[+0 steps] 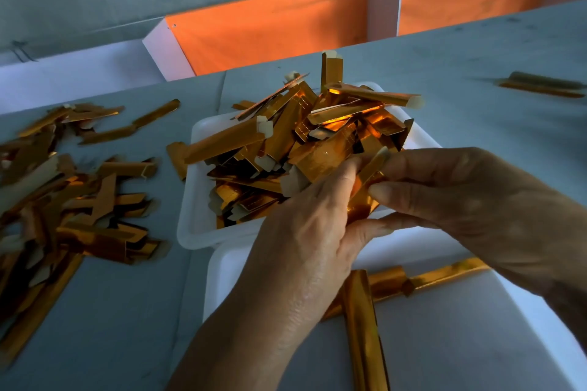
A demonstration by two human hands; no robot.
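Hands meet above the near rim of the far white tray (195, 225), both on one gold foil strip (372, 168). Left hand (305, 232): fingers (351, 168) curled over the strip's left side, thumb stretched out below it. Right hand (470, 206): fingers bent, pinching the strip's right side between thumb and fingertips. The strip is tilted, its upper end just touching the heap of gold pieces (286, 143) that fills the far tray and overtops its rim, several pieces sticking up on end. Near white tray (222, 276) sits just in front, under the wrists; it holds a few formed gold tubes (362, 327) lying crossed. Loose pile of flat gold pieces (79, 200) is spread on the grey counter (143, 311) to the left. Single gold piece (543, 84), blurred, lies far right. Orange cloth (270, 28) hangs behind the counter.
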